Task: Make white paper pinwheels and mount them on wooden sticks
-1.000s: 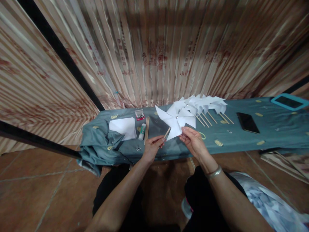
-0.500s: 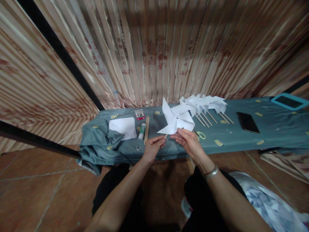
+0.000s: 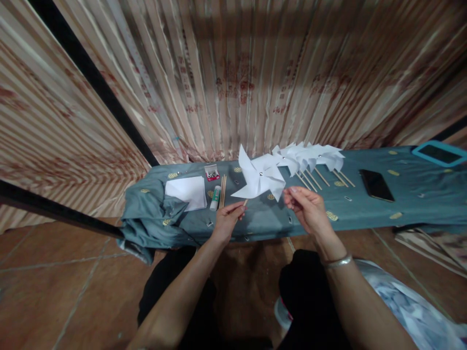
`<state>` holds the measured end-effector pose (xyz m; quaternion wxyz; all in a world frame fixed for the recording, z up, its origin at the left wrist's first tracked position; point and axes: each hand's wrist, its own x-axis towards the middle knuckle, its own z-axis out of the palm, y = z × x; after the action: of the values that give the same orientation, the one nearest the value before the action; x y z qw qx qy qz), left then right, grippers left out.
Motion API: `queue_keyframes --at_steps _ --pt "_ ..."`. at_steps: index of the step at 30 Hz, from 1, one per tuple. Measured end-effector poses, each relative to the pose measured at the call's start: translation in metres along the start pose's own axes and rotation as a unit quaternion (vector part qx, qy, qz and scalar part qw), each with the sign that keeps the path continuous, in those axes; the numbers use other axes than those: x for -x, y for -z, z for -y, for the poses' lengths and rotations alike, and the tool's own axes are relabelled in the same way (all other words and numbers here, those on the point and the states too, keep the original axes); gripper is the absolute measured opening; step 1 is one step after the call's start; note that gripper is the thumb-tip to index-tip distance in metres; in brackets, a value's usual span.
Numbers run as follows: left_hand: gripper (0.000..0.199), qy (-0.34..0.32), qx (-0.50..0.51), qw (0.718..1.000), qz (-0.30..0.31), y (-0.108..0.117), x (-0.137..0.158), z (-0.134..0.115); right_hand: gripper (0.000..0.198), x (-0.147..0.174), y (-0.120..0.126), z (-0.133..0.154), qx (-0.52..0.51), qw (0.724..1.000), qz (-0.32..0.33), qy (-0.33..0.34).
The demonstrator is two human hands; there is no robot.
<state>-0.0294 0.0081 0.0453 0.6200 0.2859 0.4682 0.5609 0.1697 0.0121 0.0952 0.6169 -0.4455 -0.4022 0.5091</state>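
A white paper pinwheel (image 3: pixel 256 182) with a silver pin at its centre is held up above the cloth. My left hand (image 3: pixel 228 222) is closed around its thin wooden stick, low down under the blades. Just right of the blades is my right hand (image 3: pixel 305 206), its fingers loosely curled and apart, with nothing seen in them. Behind and to the right lies a row of finished-looking white pinwheels (image 3: pixel 310 156), overlapping, their sticks pointing toward me.
On the blue-green cloth (image 3: pixel 262 227) at left lie white paper sheets (image 3: pixel 188 190), a glue stick (image 3: pixel 215 198), several wooden sticks (image 3: pixel 223 187) and a small red box of pins (image 3: pixel 211 173). A phone (image 3: pixel 376 185) and a blue-framed tablet (image 3: pixel 440 152) lie at right.
My right hand has let go of the pinwheel's lower blade and moved right. The pinwheel has shifted slightly left and its blades have turned a little, with my left hand still on its stick.
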Motion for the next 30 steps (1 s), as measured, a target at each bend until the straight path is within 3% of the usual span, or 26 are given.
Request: queue_keyframes --at_steps 4,6,19,30 --pt "0.035 0.0 -0.013 1.0 0.009 0.0 0.001 0.002 0.031 -0.012 0.015 0.005 -0.052 0.99 -0.123 0.038" --pt "0.035 0.0 -0.019 1.0 0.014 0.0 0.002 0.003 0.036 -0.015 0.018 0.004 -0.055 0.988 -0.142 0.026" --pt "0.032 0.0 -0.045 0.998 0.035 0.0 0.003 0.008 0.039 -0.014 0.014 -0.007 -0.031 0.996 -0.046 -0.064" --pt "0.033 0.006 -0.043 0.999 0.029 -0.001 0.003 0.009 0.04 -0.014 0.011 -0.007 -0.056 0.991 -0.057 -0.106"
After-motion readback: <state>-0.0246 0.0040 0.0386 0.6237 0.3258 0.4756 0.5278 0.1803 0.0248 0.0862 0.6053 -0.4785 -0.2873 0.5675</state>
